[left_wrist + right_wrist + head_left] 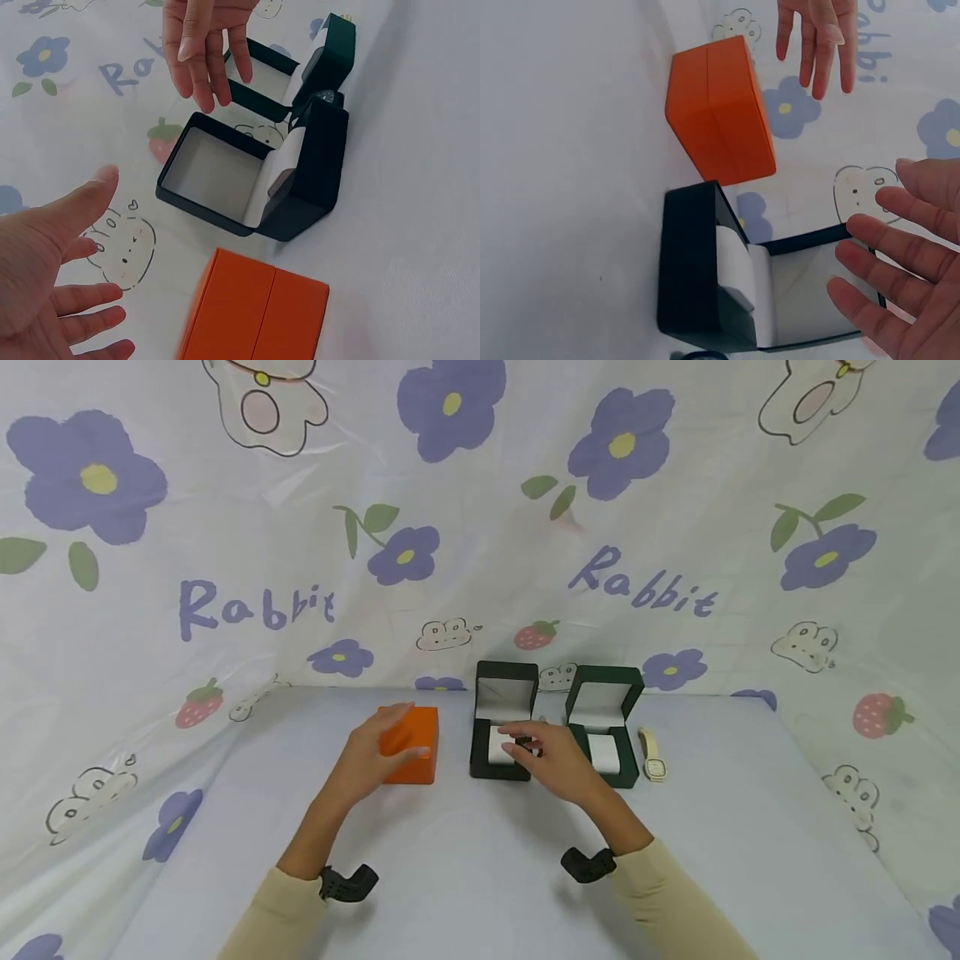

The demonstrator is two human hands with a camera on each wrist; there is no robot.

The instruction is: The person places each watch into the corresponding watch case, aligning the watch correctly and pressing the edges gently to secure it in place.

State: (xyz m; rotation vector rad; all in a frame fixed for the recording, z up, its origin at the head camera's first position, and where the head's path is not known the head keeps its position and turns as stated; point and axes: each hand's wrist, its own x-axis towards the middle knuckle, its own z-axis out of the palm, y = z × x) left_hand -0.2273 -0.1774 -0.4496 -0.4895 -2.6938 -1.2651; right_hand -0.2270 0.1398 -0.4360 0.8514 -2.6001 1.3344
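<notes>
- Our left hand (375, 756) is wide, fingers and thumb spread, holding nothing; it hovers beside a smooth, bright orange closed box (420, 731), apart from it.
- That orange box stands on the white bench (465, 877), left of the other boxes. Its edges are crisp, its colour even, and one thin seam runs around its sides.
- Our right hand (551, 756) is also wide, fingers loosely extended and nothing in its palm, above a blackish-green hinged box (481, 752) in the middle.
- The blackish-green box stands with its lid raised, showing a pale lining and a plump white cushion (498, 747).
- Just right of it we find a matching dark green open box (628, 760), also with a white cushion.
- A small dark watch-like object (325, 97) sits between the two open boxes, its details too small to tell.
- At far right lies a pale gold watch (651, 747) with a squarish face, strap stretched out.
</notes>
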